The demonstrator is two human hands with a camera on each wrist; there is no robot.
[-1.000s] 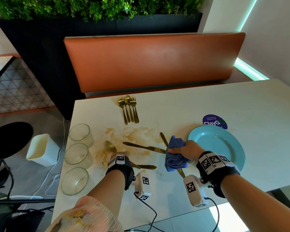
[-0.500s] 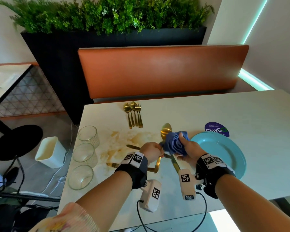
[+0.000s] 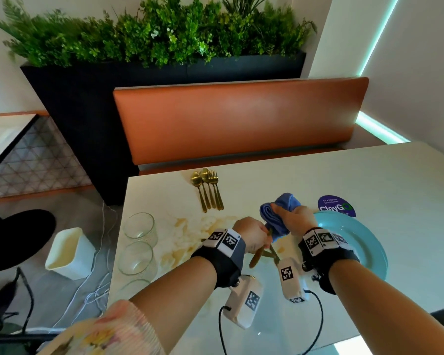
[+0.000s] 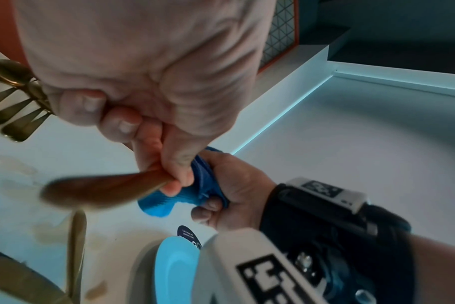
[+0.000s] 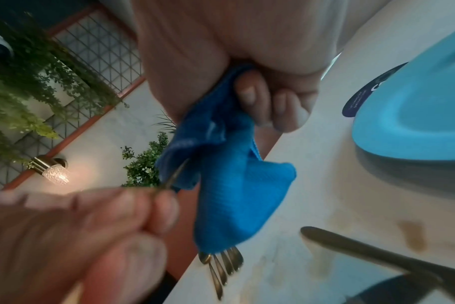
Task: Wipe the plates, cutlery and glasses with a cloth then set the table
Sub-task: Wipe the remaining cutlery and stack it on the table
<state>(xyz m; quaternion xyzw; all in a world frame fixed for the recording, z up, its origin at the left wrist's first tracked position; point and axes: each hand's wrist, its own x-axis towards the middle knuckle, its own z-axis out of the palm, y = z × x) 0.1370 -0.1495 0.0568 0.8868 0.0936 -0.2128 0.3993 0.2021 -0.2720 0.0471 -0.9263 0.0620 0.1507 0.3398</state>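
My left hand (image 3: 251,234) grips the handle of a gold spoon (image 3: 256,257) above the table. My right hand (image 3: 294,219) holds a bunched blue cloth (image 3: 277,213) wrapped round the spoon's bowl, which is hidden. In the left wrist view the blurred spoon handle (image 4: 104,191) sticks out of my fist toward the cloth (image 4: 159,203). The right wrist view shows the spoon's neck (image 5: 174,176) entering the cloth (image 5: 229,174). A light blue plate (image 3: 364,242) lies right of my hands. Three glasses (image 3: 139,225) stand along the left edge. A knife (image 5: 377,257) lies under my hands.
Gold spoons and forks (image 3: 208,188) lie together at the table's far edge. Brown stains (image 3: 190,239) mark the table (image 3: 408,201) near the glasses. A purple sticker (image 3: 336,206) sits beyond the plate. A white bin (image 3: 69,252) and cables are on the floor at left; an orange bench (image 3: 241,119) backs the table.
My left hand lifted a gold spoon off the table and brought it to the cloth. The spoon's bowl, bare above the cloth half a second ago, is now covered by it.
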